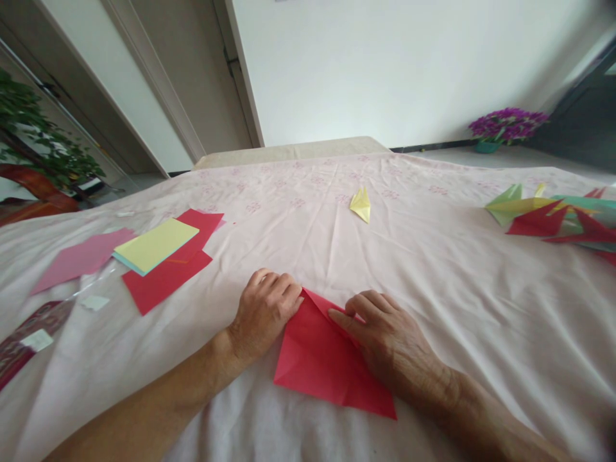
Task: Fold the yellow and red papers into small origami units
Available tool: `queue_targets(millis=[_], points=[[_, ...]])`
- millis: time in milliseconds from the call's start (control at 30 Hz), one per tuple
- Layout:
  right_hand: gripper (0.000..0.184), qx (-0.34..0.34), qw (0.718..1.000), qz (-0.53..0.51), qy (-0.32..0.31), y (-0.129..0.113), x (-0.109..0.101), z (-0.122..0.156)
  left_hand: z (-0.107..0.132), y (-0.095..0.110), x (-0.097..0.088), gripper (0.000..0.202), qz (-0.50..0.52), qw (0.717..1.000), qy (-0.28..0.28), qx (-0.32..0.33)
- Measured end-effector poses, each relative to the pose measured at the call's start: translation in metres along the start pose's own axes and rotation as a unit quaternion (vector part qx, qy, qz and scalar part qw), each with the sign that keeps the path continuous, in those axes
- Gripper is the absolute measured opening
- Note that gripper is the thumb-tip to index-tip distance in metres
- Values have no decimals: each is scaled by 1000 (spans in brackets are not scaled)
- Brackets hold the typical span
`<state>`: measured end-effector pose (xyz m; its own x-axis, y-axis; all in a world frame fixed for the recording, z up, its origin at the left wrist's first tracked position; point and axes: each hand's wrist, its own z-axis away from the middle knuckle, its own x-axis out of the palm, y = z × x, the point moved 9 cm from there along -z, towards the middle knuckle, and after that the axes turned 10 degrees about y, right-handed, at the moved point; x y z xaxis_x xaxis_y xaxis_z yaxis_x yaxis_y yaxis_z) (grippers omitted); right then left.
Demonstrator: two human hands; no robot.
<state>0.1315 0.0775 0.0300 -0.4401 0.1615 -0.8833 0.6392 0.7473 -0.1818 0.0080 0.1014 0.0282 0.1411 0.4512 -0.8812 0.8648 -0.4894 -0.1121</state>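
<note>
A red sheet of paper (pixel 321 362), partly folded with a raised corner at the top, lies on the pale pink cloth (pixel 433 276) in front of me. My left hand (pixel 264 311) rests at its upper left edge, fingers curled under, knuckles pressing the fold. My right hand (pixel 385 337) lies on the paper's right side, thumb and forefinger pinched on the folded flap.
Loose sheets lie at the left: red (pixel 168 273), yellow (pixel 154 244), pink (pixel 79 256). A small folded yellow piece (pixel 361 204) sits mid-cloth. Several folded coloured pieces (pixel 553 215) pile at the right. A plastic wrapper (pixel 29 337) lies far left. Purple flowers (pixel 505 125) stand behind.
</note>
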Motion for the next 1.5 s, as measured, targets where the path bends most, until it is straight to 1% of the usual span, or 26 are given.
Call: queue_targets(millis=[200,400,533,733,867,967,1067,1300,1500], points=[[14,2,1000,-16,3,-3,3,3,1,-1,0,11,6,1000,4,-7],[21,12,999,-38,-14,-3,7,6,0,-2,-1,11,3,1000,1,-11],[20,-2,998,-55,-21,-5,8,6,0,-3,-2,10,-2,1000,9,-5],[20,-13,998,-46,-32,-5,11,6,-1,-3,-3,11,-3,1000,23,0],[19,-15,998,-38,-37,-6,11,4,-1,-3,-6,11,14,999,32,-2],[15,-16,998,-35,-44,-7,12,3,1,-9,-4,10,36,999,28,-22],[16,-16,998,-36,-46,-6,13,4,1,-17,1,10,64,996,20,-50],[17,-8,997,-52,-57,-6,14,5,-5,-32,8,5,137,985,38,-94],[16,-5,997,-48,-66,-5,15,3,-8,-39,13,5,152,980,26,-129]])
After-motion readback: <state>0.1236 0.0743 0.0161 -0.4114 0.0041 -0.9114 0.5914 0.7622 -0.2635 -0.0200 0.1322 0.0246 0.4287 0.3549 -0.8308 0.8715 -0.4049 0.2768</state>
